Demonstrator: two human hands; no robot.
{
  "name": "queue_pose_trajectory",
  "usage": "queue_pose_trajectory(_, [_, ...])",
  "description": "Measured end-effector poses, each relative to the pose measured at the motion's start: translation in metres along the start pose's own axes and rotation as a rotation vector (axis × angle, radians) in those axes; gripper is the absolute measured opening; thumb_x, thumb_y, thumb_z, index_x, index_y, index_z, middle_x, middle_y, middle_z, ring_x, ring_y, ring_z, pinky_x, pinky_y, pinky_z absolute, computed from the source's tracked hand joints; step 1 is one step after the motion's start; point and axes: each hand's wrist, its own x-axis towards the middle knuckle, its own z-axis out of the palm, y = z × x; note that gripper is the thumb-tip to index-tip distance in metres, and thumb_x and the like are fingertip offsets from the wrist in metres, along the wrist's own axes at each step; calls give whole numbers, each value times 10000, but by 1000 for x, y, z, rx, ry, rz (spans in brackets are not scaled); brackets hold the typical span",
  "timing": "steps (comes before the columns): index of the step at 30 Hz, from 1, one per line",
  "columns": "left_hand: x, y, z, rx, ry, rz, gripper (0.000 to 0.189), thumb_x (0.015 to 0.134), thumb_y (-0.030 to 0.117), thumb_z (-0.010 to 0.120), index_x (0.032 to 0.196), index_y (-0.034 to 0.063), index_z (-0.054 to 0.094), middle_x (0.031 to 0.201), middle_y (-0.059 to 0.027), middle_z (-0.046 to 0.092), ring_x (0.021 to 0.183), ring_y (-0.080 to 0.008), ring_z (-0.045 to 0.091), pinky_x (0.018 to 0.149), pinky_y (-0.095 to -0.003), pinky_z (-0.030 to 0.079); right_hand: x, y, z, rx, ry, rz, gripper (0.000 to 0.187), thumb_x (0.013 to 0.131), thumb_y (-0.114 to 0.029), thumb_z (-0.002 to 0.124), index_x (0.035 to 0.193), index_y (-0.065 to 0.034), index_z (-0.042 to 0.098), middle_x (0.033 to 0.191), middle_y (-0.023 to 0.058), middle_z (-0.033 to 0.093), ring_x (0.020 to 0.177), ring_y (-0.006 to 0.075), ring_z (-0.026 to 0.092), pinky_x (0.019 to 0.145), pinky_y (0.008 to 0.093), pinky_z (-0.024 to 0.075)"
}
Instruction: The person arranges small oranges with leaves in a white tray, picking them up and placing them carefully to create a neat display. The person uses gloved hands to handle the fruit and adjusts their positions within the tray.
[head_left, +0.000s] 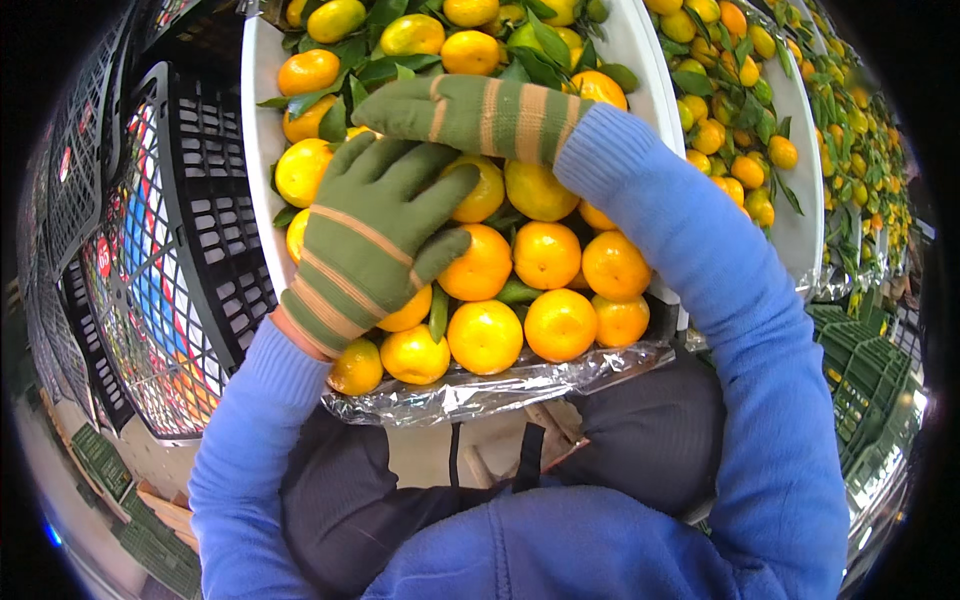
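Note:
Both hands wear green knit gloves with tan stripes. My left hand (367, 225) lies palm down over mandarins at the left of a white-walled tray (262, 150), its fingers apart. Across the tray reaches my right hand (472, 116), its fingertips just beyond those of the left; what lies under its palm is hidden. Close to my body, whole mandarins (486, 337) sit in rows with a few green leaves (519, 292) between them. Farther off, looser yellow-orange mandarins (412, 35) lie among leaves. Clear plastic film (480, 397) hangs over the tray's near edge.
Black plastic mesh crates (217, 202) stand on the left, one holding colourful printed material (154, 255). To the right, a sloping white chute (795, 150) carries more leafy mandarins (709, 135). Green plastic crates (847, 375) stand at lower right. My knees (652, 427) flank the tray's near end.

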Motion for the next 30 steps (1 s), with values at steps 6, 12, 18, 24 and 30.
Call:
queue_pose_trajectory(6, [-9, -2, 5, 25, -44, -24, 473, 806, 306, 720, 1223, 98, 637, 1282, -116, 629, 1233, -338, 554, 1072, -536, 402, 6, 16, -5, -408, -36, -372, 363, 994, -199, 599, 1329, -58, 593, 1310, 128, 627, 1182, 255, 613, 1017, 361, 498])
queue_pose_trajectory(12, [-1, 3, 3, 36, -25, 20, 482, 778, 283, 728, 1206, 82, 630, 1247, -135, 621, 1223, -392, 545, 1054, -552, 400, -75, -37, -78, -649, 172, -390, 249, 907, -104, 658, 1149, -52, 673, 1281, 140, 637, 1129, 305, 654, 972, 366, 539])
queue_pose_trajectory(18, [2, 10, 9, 33, -4, 13, 458, 779, 199, 702, 1201, 33, 643, 1240, -164, 635, 1202, -421, 557, 1097, -568, 376, -280, -13, -163, -1059, 577, 394, 364, 951, -349, 639, 1247, -139, 673, 1201, 127, 707, 1055, 307, 690, 916, 425, 537])
queue_pose_trajectory(24, [-4, 10, 10, 53, -27, -12, 451, 795, 168, 682, 1216, 15, 640, 1263, -174, 632, 1224, -425, 548, 1130, -580, 353, -326, 6, -100, -641, 483, 948, 442, 944, -428, 621, 1291, -157, 655, 1146, 161, 725, 1070, 354, 684, 939, 447, 524])
queue_pose_trajectory(30, [-2, 8, 15, 46, -14, -3, 412, 807, 131, 667, 1200, 9, 649, 1262, -176, 637, 1221, -423, 555, 1131, -578, 355, -271, 35, -98, -463, 174, 967, 581, 958, -530, 568, 1445, -215, 544, 1316, 157, 664, 1189, 368, 639, 1021, 474, 484])
